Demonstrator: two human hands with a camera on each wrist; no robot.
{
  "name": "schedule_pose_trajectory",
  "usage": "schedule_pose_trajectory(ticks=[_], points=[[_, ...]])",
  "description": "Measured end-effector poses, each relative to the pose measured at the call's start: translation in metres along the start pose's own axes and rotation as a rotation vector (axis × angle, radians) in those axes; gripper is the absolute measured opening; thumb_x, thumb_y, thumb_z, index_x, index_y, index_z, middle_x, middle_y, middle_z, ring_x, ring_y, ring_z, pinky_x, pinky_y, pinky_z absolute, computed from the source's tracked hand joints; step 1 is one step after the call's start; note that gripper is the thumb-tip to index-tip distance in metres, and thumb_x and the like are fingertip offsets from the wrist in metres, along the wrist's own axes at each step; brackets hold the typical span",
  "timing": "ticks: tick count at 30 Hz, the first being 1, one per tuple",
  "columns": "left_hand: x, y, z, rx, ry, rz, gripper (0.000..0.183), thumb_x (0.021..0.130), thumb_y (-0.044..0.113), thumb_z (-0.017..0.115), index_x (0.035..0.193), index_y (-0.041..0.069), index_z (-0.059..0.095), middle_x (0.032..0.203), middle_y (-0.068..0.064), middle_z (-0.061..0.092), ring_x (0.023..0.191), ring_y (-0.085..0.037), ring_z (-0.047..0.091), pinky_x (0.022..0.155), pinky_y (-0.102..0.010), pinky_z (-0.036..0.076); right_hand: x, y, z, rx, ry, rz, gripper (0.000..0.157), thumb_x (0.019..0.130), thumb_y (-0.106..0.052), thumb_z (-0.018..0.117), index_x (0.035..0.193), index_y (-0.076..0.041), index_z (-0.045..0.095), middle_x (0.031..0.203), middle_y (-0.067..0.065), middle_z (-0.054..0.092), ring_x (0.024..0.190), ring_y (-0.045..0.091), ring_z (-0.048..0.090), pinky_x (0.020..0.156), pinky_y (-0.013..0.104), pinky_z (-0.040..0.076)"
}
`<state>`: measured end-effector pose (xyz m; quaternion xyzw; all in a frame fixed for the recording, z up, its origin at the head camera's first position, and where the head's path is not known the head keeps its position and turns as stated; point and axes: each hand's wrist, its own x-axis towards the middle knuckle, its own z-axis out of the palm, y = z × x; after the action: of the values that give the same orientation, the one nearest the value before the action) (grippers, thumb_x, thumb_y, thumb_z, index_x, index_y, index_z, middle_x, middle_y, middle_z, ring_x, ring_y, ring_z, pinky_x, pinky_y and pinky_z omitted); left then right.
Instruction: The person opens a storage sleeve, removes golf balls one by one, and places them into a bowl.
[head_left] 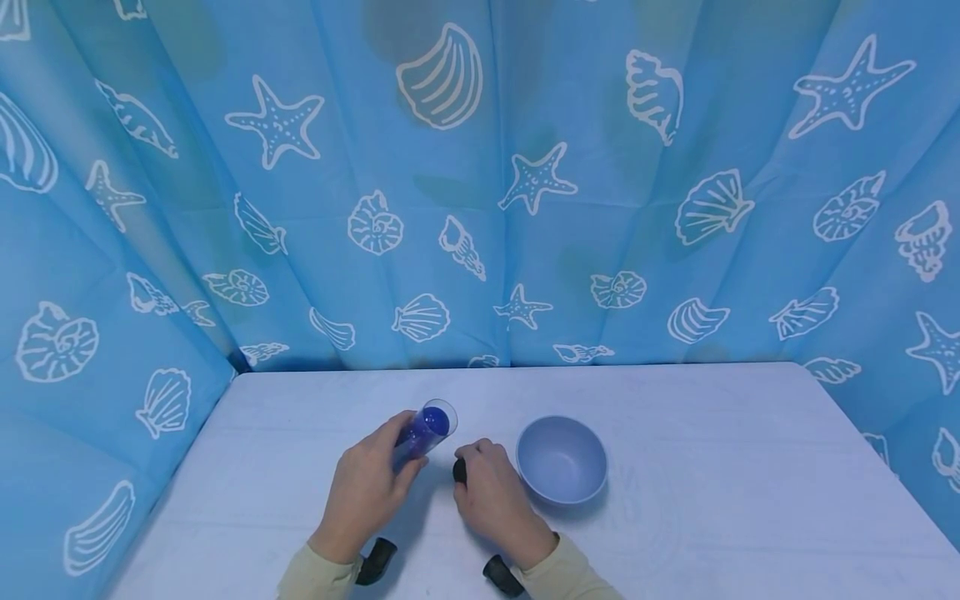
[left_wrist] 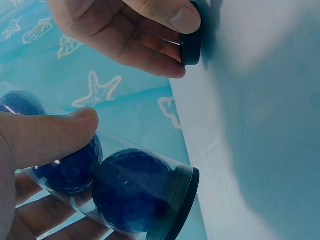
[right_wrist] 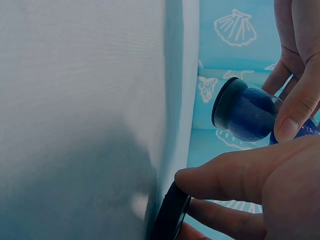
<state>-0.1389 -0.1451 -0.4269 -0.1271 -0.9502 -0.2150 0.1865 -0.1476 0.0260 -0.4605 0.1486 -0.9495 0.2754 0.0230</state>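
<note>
My left hand [head_left: 367, 483] grips a clear plastic tube [head_left: 426, 432], tilted above the table. Blue dimpled balls that look like golf balls [left_wrist: 131, 190] are lined up inside it. A black cap [left_wrist: 181, 205] covers the tube's lower end, while its upper end looks uncovered in the head view. Between thumb and fingers, my right hand [head_left: 495, 498] pinches a second round black cap [right_wrist: 171, 212] on edge, at or just above the tabletop. Just right of that hand stands a blue bowl [head_left: 562, 460], with nothing visible inside.
A white cloth covers the table [head_left: 712, 467]. Blue curtains [head_left: 465, 183] with white shell and starfish prints hang behind it and along the sides. Black wrist-worn devices [head_left: 377, 561] sit by both sleeves.
</note>
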Motion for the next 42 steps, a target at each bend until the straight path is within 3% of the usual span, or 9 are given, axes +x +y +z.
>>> schedule_pose_trajectory(ticks=[18,26,36,42], points=[[-0.001,0.0,0.002,0.001,0.031,0.04,0.059,0.08,0.018,0.087,0.13,0.002,0.059,0.12,-0.015,0.07,0.104,-0.03,0.071,0.088,-0.046,0.058,0.0,0.001,0.0,-0.015,-0.034,0.015,0.036,0.077,0.0,0.073,0.113,0.002,0.07,0.109,0.017,0.064,0.103,0.03,0.059,0.085,0.042,0.055],[-0.001,0.0,0.002,0.005,0.025,0.035,0.06,0.08,0.019,0.087,0.13,0.002,0.059,0.12,-0.015,0.071,0.104,-0.029,0.071,0.088,-0.046,0.058,0.0,-0.002,-0.003,0.045,-0.012,0.023,0.036,0.083,-0.007,0.075,0.119,-0.001,0.068,0.121,0.018,0.062,0.115,0.033,0.057,0.095,0.048,0.052],[-0.001,-0.001,0.002,0.014,0.03,0.035,0.061,0.08,0.019,0.087,0.131,0.002,0.059,0.12,-0.016,0.07,0.104,-0.03,0.071,0.088,-0.047,0.058,0.001,-0.008,-0.023,0.185,0.059,0.042,0.037,0.09,-0.013,0.073,0.124,-0.002,0.066,0.125,0.018,0.062,0.12,0.034,0.057,0.101,0.05,0.048],[-0.001,0.0,0.002,0.022,0.032,0.025,0.061,0.079,0.019,0.088,0.131,0.002,0.059,0.119,-0.016,0.07,0.104,-0.031,0.071,0.088,-0.047,0.058,-0.001,-0.011,-0.034,0.251,0.155,0.007,0.035,0.092,-0.013,0.072,0.125,-0.003,0.065,0.121,0.015,0.064,0.108,0.031,0.062,0.09,0.046,0.054]])
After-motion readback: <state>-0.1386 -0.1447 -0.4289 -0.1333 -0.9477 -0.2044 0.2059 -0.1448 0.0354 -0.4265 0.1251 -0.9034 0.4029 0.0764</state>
